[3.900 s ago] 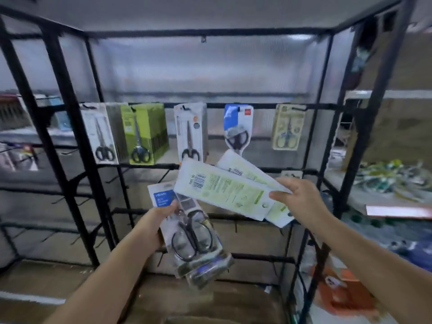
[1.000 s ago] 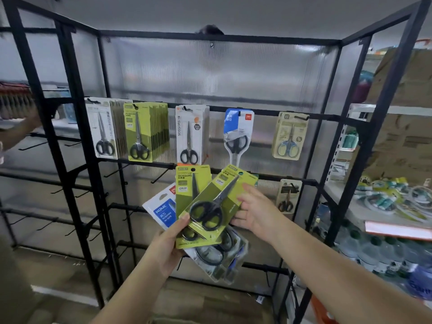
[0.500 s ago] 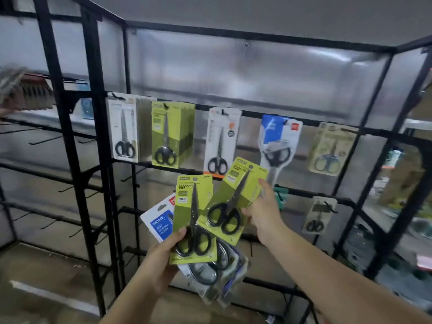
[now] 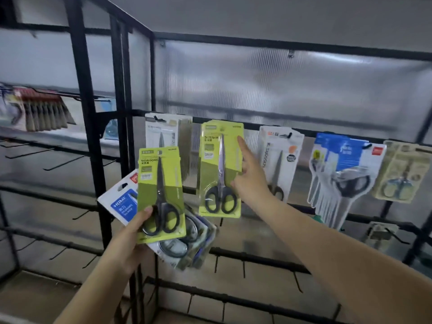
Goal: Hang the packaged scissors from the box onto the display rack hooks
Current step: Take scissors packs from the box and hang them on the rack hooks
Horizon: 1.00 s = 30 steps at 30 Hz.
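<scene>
Head view: the left hand [image 4: 131, 239] is gripping a fanned stack of packaged scissors low and left of centre, thumb lying across the front green pack [image 4: 160, 195], fingers curled behind. A white-and-blue pack [image 4: 121, 202] is sticking out to the left behind it, and clear packs [image 4: 187, 249] with black scissor handles are poking out below and to the right. The right hand [image 4: 251, 181] is holding a second green pack [image 4: 221, 169] up against the top rail of the black display rack [image 4: 117, 113], index finger pointing up along the card's right edge, thumb pressing the lower front edge near the handles. The pack's top is sitting level with the rail; whether it is on a hook is not visible. Behind and left of it a white pack [image 4: 163, 132] is hanging on a hook. To the right, another white pack [image 4: 280, 160], a blue-topped pack [image 4: 341, 178] and a beige pack [image 4: 402, 171] are hanging along the same rail. A small pack [image 4: 379, 232] is hanging on the next rail down, far right. Lower rails are showing bare hooks. Far left, a row of red-topped items [image 4: 42, 111], blurred, is hanging on a neighbouring rack.
</scene>
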### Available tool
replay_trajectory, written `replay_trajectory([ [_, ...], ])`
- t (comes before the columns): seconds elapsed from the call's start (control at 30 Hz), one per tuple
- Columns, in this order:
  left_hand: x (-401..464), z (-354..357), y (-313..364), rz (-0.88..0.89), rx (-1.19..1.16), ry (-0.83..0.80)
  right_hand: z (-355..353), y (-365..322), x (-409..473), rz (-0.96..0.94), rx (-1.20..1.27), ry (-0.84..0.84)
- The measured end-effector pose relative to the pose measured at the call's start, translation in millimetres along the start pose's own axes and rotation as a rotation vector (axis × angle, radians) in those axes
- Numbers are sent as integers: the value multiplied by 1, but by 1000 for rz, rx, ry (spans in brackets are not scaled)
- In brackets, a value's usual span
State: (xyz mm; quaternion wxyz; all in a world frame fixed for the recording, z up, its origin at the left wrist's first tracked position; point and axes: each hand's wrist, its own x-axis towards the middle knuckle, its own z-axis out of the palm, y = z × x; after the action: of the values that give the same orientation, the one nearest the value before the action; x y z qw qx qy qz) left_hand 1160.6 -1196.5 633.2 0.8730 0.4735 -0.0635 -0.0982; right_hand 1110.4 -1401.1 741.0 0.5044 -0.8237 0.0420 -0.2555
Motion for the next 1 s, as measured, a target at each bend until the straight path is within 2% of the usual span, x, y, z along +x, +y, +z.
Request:
replay_trajectory([
  [0.13, 19, -18, 11, 15, 2, -21, 12, -3, 27, 55, -171, 28],
  [0.27, 31, -26, 15, -5, 27, -50, 16, 4, 40, 108, -231, 60],
  [0.4, 39, -26, 15, -22, 34, -62, 18, 3, 47, 99, -303, 102],
  [0.6, 40, -22, 1, -63, 25, -80, 20, 8, 52, 49, -597, 45],
  [0.7, 36, -23, -8, -71, 13, -91, 24, 20, 49, 32, -637, 130],
  [0.77, 33, -24, -14, -104, -9, -97, 31, 31, 35, 32, -551, 187],
  [0.83, 31, -23, -20, -130, -32, -105, 37, 41, 13, 62, -349, 108],
  [0.9, 27, -19, -27, -168, -42, -120, 43, 47, -11, 157, -179, -97],
  [0.97, 22, -14, -38, -211, -44, -136, 52, 55, -31, 285, -109, -294],
  [1.0, 18, -9, -42, -236, -45, -141, 57, 62, -38, 319, -90, -333],
])
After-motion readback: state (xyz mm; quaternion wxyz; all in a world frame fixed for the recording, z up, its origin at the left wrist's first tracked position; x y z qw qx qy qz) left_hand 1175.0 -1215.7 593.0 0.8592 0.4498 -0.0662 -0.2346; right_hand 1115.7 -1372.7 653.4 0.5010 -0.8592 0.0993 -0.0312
